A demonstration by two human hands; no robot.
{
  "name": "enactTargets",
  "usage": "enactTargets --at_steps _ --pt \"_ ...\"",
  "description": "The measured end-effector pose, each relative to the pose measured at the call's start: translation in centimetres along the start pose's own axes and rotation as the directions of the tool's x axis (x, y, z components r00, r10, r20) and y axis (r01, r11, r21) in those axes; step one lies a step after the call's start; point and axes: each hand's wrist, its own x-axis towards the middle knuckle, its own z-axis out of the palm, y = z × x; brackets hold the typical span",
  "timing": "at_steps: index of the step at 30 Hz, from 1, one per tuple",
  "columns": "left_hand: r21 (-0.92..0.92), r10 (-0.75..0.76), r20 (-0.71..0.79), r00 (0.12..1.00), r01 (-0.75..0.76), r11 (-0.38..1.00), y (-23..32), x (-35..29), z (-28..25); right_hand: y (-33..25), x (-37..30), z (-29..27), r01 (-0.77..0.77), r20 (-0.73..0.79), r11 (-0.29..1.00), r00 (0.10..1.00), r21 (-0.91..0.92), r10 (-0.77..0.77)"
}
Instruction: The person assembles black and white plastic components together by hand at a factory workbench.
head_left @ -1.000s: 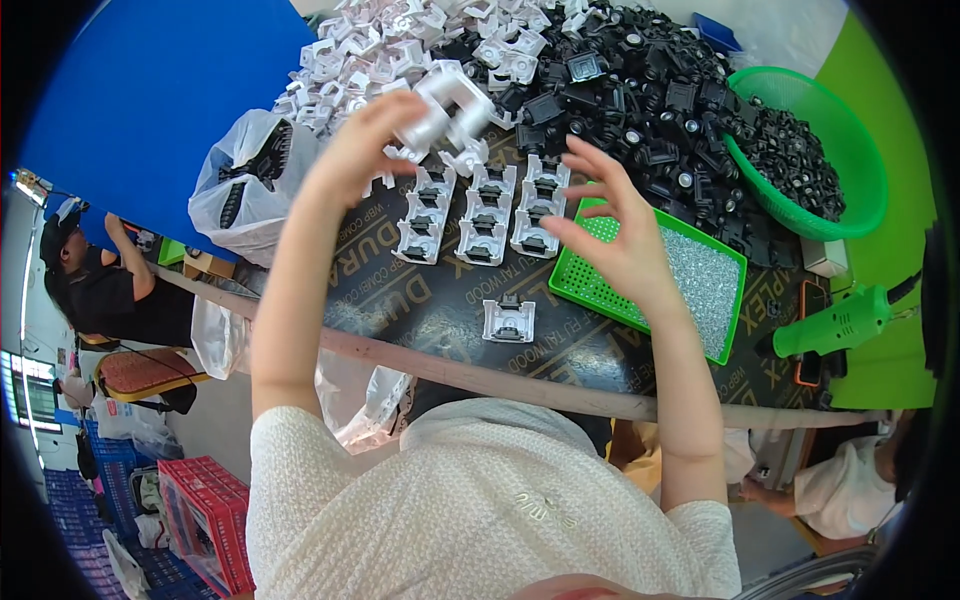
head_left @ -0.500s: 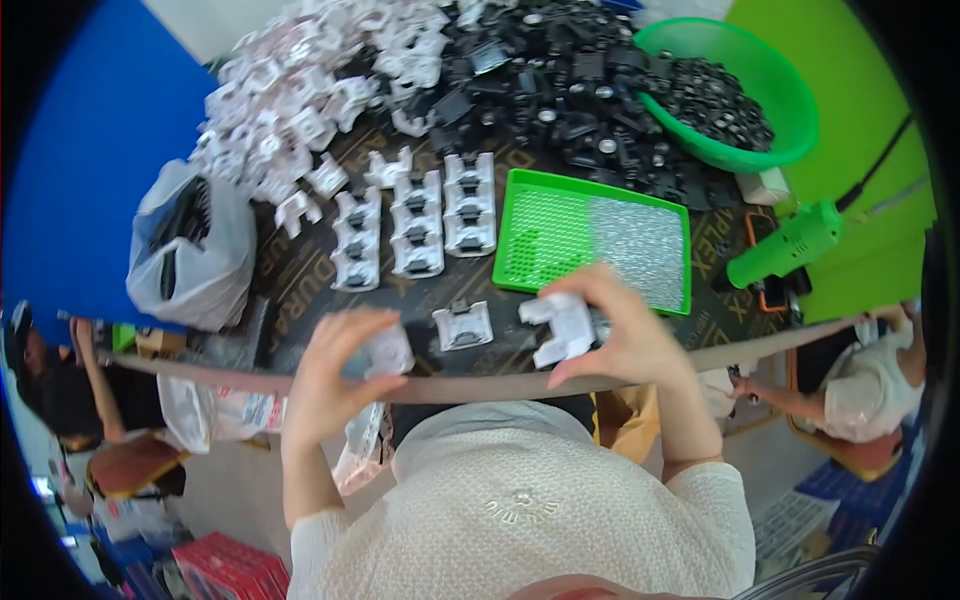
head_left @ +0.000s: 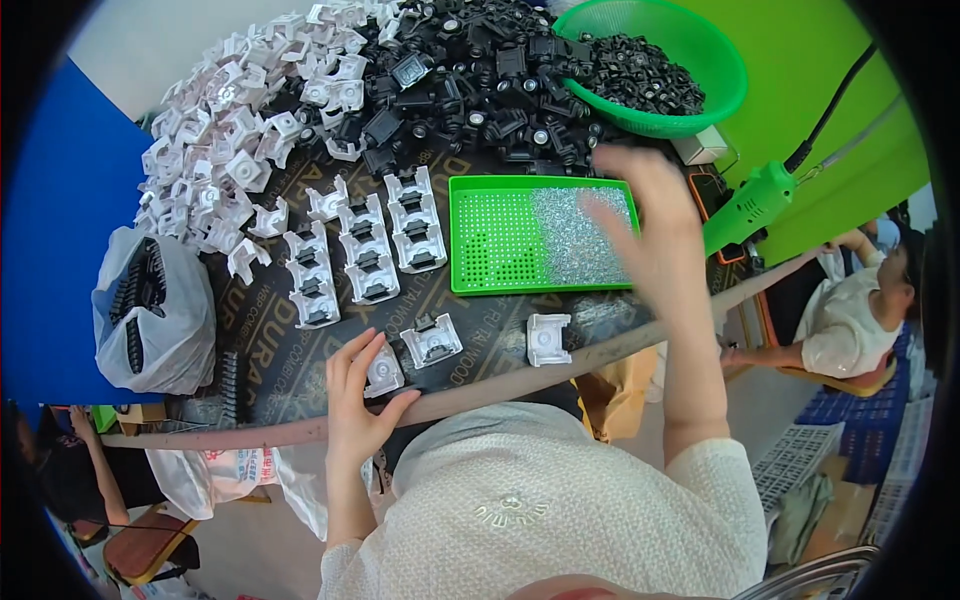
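Observation:
My left hand [head_left: 362,405] is at the table's front edge, its thumb and fingers curved round a white plastic housing [head_left: 385,372] that stays on the table. Right beside it lies another white housing [head_left: 432,341] with a black piece fitted in it. A third white housing [head_left: 549,340] sits alone further right, untouched. Blurred by motion, my right hand [head_left: 655,215] is raised above the right end of a green perforated tray [head_left: 490,285] with small silvery pieces in it. Its thumb stands apart from the fingers, and nothing shows between them.
Three rows of white housings with black inserts [head_left: 365,250] stand left of the tray. Behind are heaps of white housings [head_left: 235,120] and black parts [head_left: 480,80], and a green basin [head_left: 715,100]. A green power screwdriver [head_left: 750,208] hangs right; a plastic bag [head_left: 160,340] stands left.
My right hand has let go of a white housing, which now lies on the table, and has moved up and right over the tray. The left hand stays by its housing. The view has turned.

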Motion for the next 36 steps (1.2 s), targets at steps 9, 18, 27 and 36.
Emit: enactTargets --at_steps 9,18,27,36 --pt "-0.096 -0.005 -0.122 0.993 -0.006 0.995 -0.5 0.1 0.9 26.2 17.9 8.3 -0.517 0.159 0.601 0.663 -0.61 0.732" --pt "-0.192 -0.128 -0.08 0.989 0.11 0.975 -1.0 0.0 -0.1 26.3 17.2 9.7 -0.453 0.069 0.526 0.708 -0.72 0.703" --pt "-0.195 -0.176 -0.149 0.973 0.146 0.97 -0.8 0.0 1.0 24.6 21.0 6.8 -0.461 -0.102 0.648 0.853 -0.606 0.512" --pt "-0.149 -0.229 -0.124 0.966 0.21 0.966 -0.6 -0.1 0.6 -4.6 11.8 9.3 -0.04 0.409 0.857 0.89 0.514 -0.204"
